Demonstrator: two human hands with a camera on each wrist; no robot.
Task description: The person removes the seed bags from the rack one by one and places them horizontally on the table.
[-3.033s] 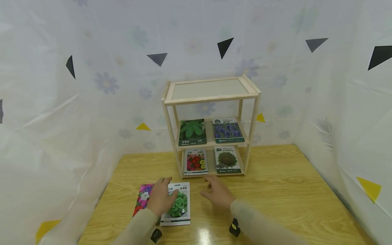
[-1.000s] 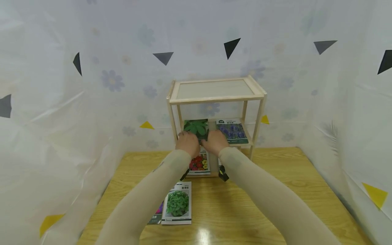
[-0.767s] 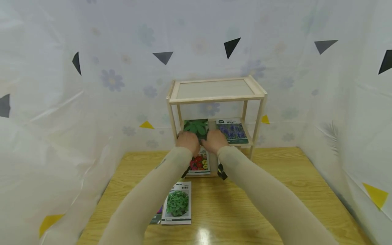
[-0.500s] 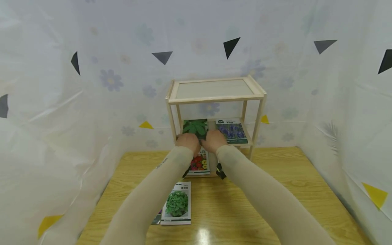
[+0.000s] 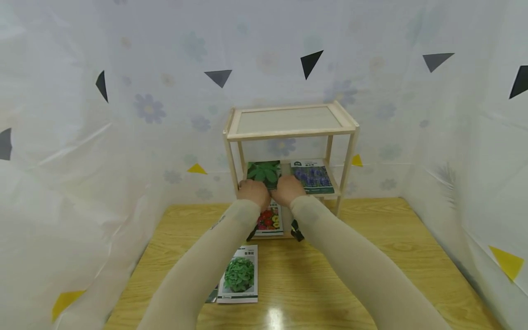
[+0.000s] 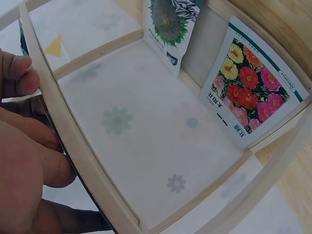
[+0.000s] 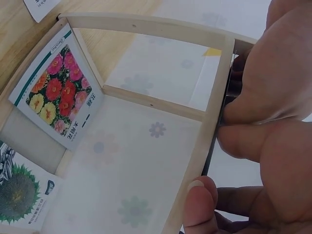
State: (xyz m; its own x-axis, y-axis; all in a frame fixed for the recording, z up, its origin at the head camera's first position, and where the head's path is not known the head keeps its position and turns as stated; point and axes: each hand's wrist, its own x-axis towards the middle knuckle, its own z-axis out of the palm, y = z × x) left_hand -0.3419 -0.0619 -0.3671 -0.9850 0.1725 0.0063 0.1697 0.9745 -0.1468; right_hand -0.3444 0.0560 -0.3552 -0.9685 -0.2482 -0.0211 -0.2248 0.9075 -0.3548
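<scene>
In the head view, my left hand [image 5: 253, 193] and right hand [image 5: 287, 189] are side by side at the front edge of the green leaf packet [image 5: 264, 171], which lies on the left of the shelf rack's middle tier. Both wrist views show the packet's thin dark edge along the wooden front bar [image 6: 73, 124]. The thumb and fingers of the left hand [image 6: 22, 170] pinch that edge. Curled fingers of the right hand [image 7: 287, 170] are also at it, one fingertip against the bar. A purple flower packet [image 5: 312, 178] lies to the right on the same tier.
Below lie a red flower packet [image 5: 269, 221] and a sunflower packet [image 7: 17, 195], mostly hidden by the right hand in the head view. On the table [image 5: 371, 256], a green herb packet [image 5: 238, 277] lies in front of the rack, partly over another packet. The top tier [image 5: 288, 120] overhangs the hands.
Since three seconds ago, both hands have moved forward from above the table to the middle tier's left packet. Over the last second they have hardly moved, and the packet stays in place.
</scene>
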